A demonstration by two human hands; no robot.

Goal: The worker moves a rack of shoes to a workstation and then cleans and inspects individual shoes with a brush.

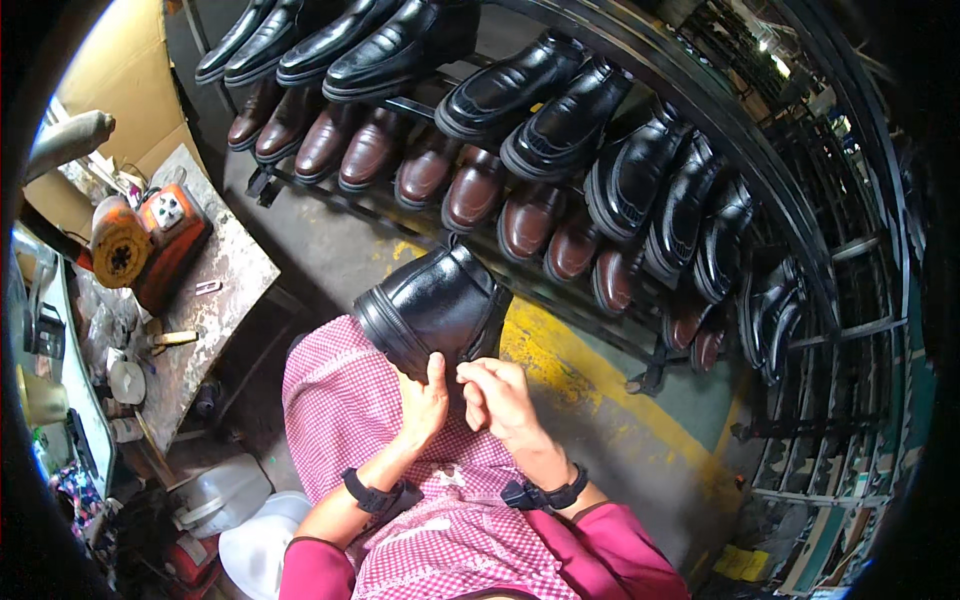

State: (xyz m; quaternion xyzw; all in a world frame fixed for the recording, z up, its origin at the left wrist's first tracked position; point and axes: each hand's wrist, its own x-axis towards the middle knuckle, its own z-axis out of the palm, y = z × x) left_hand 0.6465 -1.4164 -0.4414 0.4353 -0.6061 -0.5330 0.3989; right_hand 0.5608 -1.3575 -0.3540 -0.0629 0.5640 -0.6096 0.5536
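Note:
A glossy black leather shoe [440, 295] rests across my lap, its sole edge turned to the left. My left hand [425, 405] grips its near side, thumb up along the leather and the other fingers hidden beneath. Close by on the right, my right hand [498, 398] is closed in a pinch at the shoe's near edge. Anything between those fingertips is too small or hidden to make out. Under the shoe, a red-and-white checked apron [330, 385] covers my legs.
Ahead, a metal rack [640, 40] holds rows of black shoes [400, 50] and brown shoes [530, 215]. On the left stands a worn workbench [235, 265] with an orange machine [150, 235] and a small hammer-like tool [175, 338]. White plastic containers [260, 530] sit below it.

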